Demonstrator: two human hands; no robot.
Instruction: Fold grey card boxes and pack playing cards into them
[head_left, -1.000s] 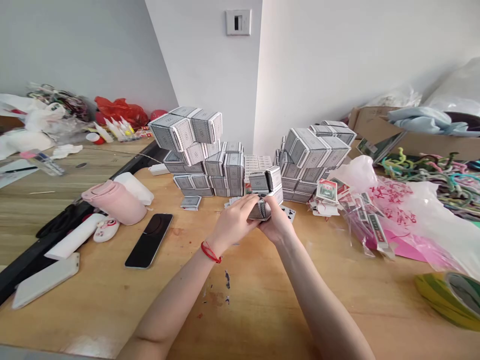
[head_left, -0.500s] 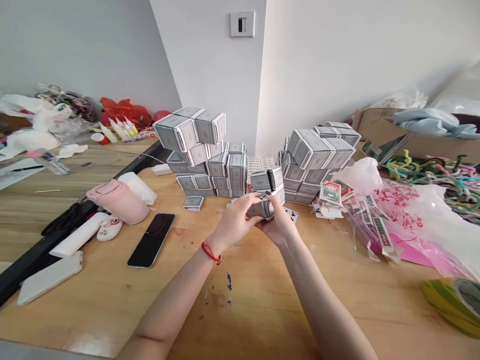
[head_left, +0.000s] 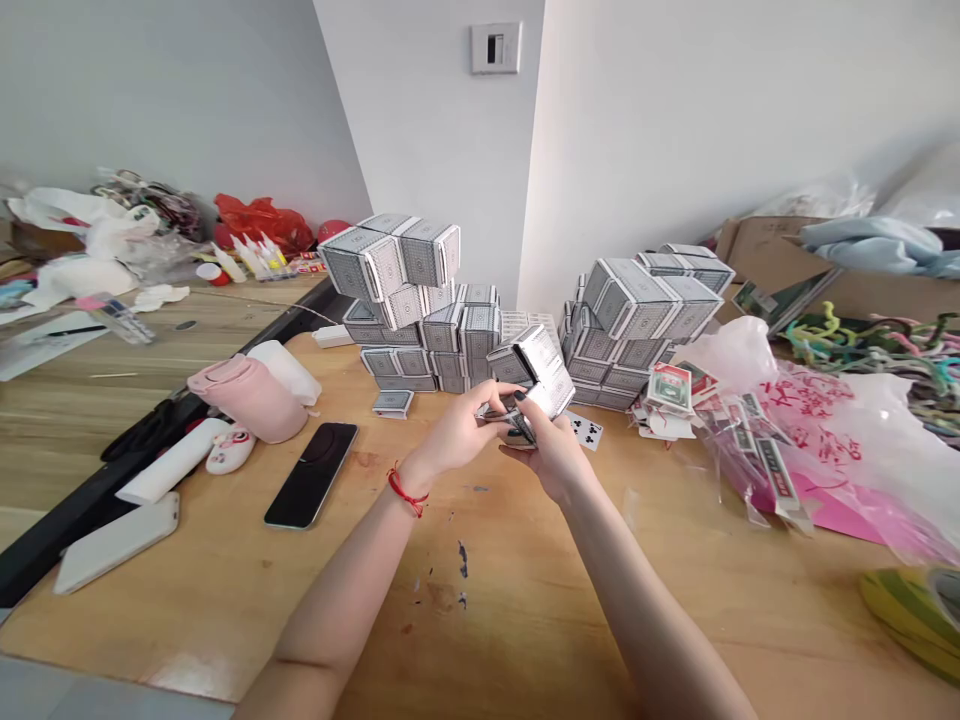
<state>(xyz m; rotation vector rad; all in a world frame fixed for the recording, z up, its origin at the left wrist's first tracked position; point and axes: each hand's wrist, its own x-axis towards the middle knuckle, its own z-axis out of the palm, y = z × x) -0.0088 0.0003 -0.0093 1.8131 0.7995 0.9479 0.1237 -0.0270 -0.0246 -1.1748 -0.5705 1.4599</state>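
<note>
Between my hands is a joined block of folded playing-card cubes, grey-patterned with white edges, now tilted. My left hand, a red string bracelet at its wrist, pinches the near cube from the left. My right hand grips the same cube from the right, its thumb on top. Fingers hide much of that cube, and I cannot make out its inner folds. A loose face-up playing card lies just right of the block. Behind stand a left stack of card cubes and a right stack of card cubes.
A small pile of cards lies before the left stack. Leftward are a black phone, a pink tumbler and a white power bank. Card boxes, plastic bags and yellow tape lie to the right.
The card block in my hands has tipped over to a slant, its upper cubes turning and showing more white edge. My fingers have shifted on the near cube. The view has swung slightly left.
</note>
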